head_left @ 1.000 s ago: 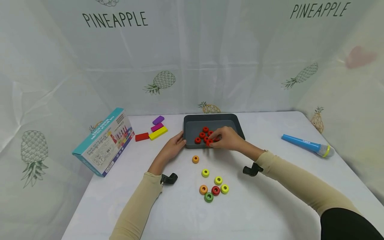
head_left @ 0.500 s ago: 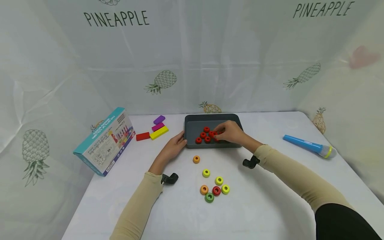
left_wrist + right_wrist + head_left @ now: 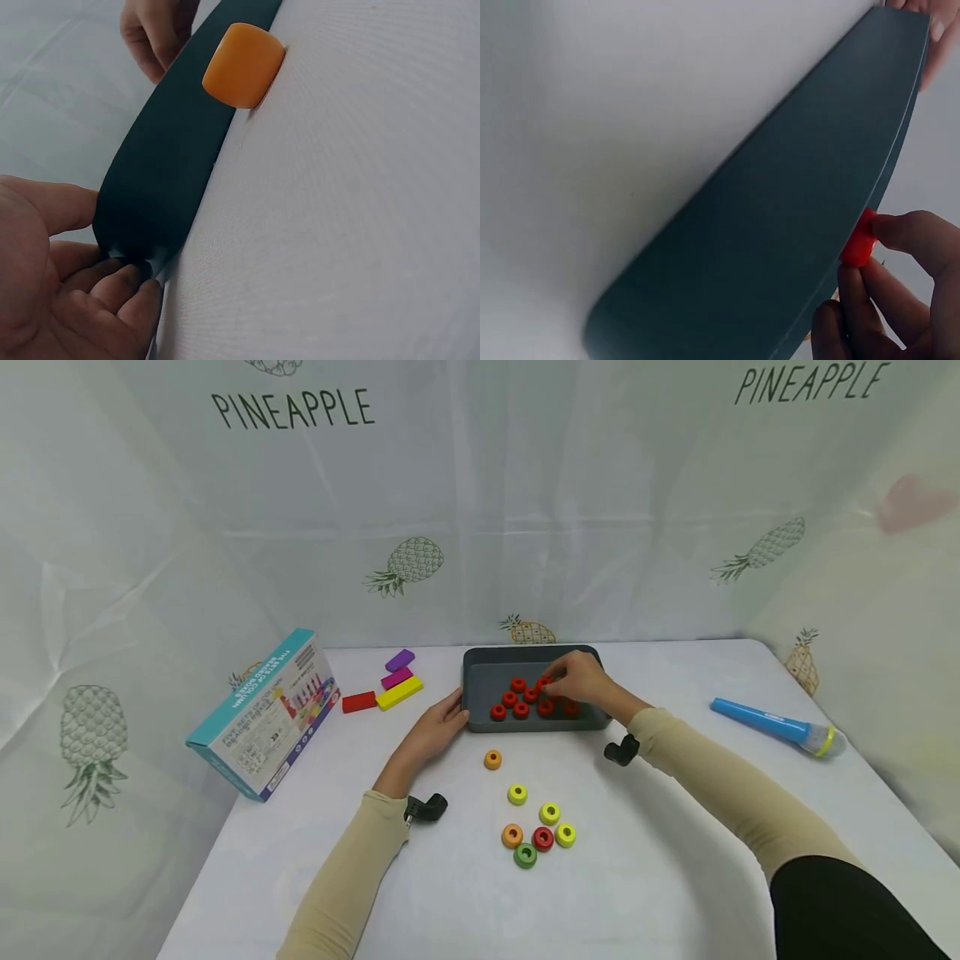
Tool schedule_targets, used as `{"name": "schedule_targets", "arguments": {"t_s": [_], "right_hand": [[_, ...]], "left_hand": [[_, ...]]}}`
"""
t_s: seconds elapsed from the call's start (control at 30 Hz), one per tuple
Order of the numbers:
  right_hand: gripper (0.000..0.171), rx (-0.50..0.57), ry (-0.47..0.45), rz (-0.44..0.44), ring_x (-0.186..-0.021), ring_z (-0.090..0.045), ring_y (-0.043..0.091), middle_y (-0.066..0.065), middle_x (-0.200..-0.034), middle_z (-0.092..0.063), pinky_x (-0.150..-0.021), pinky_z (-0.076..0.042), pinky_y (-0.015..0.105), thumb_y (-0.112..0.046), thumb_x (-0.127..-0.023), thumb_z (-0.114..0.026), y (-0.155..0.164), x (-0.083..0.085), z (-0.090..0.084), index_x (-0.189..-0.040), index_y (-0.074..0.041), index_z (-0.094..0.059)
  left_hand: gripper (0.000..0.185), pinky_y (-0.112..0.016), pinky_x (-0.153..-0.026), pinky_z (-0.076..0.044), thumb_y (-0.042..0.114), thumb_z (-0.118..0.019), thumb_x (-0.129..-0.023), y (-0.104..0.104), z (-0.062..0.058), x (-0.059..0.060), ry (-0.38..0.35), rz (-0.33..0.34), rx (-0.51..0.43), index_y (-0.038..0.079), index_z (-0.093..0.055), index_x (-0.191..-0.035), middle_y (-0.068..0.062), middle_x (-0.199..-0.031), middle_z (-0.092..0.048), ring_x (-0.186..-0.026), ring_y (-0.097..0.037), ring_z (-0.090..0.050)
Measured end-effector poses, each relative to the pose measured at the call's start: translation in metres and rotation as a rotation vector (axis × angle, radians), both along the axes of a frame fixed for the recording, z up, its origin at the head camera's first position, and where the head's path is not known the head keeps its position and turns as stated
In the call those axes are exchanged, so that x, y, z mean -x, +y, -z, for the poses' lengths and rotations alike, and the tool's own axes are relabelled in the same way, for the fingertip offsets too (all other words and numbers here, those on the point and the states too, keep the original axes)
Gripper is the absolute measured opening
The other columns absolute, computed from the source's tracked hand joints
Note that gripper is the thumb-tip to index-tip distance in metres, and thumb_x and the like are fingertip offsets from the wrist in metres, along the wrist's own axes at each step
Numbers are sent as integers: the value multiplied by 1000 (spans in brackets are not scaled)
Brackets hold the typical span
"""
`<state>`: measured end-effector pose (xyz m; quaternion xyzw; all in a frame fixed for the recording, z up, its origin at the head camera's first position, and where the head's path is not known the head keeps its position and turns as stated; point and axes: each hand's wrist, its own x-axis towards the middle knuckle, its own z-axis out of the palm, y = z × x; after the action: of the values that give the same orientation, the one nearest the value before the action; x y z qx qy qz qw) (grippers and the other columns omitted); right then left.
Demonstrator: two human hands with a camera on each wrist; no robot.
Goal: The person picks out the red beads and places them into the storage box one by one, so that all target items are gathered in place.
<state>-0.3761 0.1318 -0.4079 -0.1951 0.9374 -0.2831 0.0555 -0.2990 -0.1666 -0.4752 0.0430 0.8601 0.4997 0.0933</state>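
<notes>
A dark grey tray (image 3: pixel 480 667) at the table's back holds several red ring-shaped beads (image 3: pixel 510 699). My left hand (image 3: pixel 433 727) holds the tray's left end; in the left wrist view the thumb is at the rim and the fingers (image 3: pixel 116 289) curl against the wall. Over the tray, my right hand (image 3: pixel 583 679) pinches a red bead (image 3: pixel 860 238) between thumb and fingers, just above the rim in the right wrist view. Two more red beads (image 3: pixel 572 708) lie below this hand, near the front wall.
An orange bead (image 3: pixel 492 760) and several yellow, orange, red and green beads (image 3: pixel 526 856) lie in front of the tray. Left stand a toy box (image 3: pixel 266 714) and coloured blocks (image 3: pixel 399 692). A blue microphone (image 3: pixel 776 725) lies right.
My right hand has shifted right and slightly back inside the tray, and red beads there now lie more spread toward the right. The left hand stays at the tray's end.
</notes>
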Motion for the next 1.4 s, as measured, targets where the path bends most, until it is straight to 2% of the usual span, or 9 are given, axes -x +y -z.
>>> {"name": "schedule_targets", "arguments": {"t_s": [0.27, 0.5, 0.7, 0.97, 1.1, 1.4], "right_hand": [[31, -21, -10, 6, -104, -70, 30, 16, -118, -74, -87, -59, 46, -22, -90, -76, -1, 10, 5, -116, -5, -76], [33, -43, 9, 9, -108, -68, 32, 17, -120, -73, -91, -57, 48, -22, -89, -76, -3, 22, 10, -116, -3, -76], [34, -72, -10, 23, -110, -68, 32, 17, -121, -73, -94, -57, 48, -23, -89, -76, -3, 28, 16, -117, -4, -75], [35, -58, -44, 34, -110, -68, 34, 19, -122, -72, -94, -57, 49, -21, -89, -77, -5, 29, 16, -118, -2, -75], [35, -69, -25, 30, -109, -68, 33, 18, -121, -73, -93, -57, 48, -23, -89, -77, -2, 28, 14, -118, -3, -75], [37, -24, 23, 1, -106, -69, 33, 18, -118, -74, -90, -58, 48, -22, -89, -77, 0, 17, 6, -118, -1, -74]], "left_hand": [[63, -45, -124, -29, 37, -52, -105, 0, -1, -1, 5, -6, 2, 25, -27, -162, -2, -163, -38, -152, -20, -36], [63, -44, -125, -28, 35, -53, -105, 0, 0, -2, 10, -7, -12, 26, -27, -161, -1, -163, -39, -152, -20, -35], [62, -44, -125, -29, 35, -52, -106, 0, 3, -1, 6, -3, -8, 27, -27, -161, 0, -163, -38, -152, -20, -35], [62, -44, -125, -29, 35, -53, -105, 1, 1, 3, 8, -8, -5, 27, -28, -161, 0, -163, -38, -152, -20, -35], [62, -45, -125, -27, 36, -53, -105, 2, 2, 3, 7, -1, -5, 27, -28, -161, -1, -163, -39, -152, -21, -34], [63, -45, -125, -28, 38, -53, -105, -1, 2, 3, 7, -2, 14, 28, -27, -161, 0, -162, -39, -152, -20, -34]]}}
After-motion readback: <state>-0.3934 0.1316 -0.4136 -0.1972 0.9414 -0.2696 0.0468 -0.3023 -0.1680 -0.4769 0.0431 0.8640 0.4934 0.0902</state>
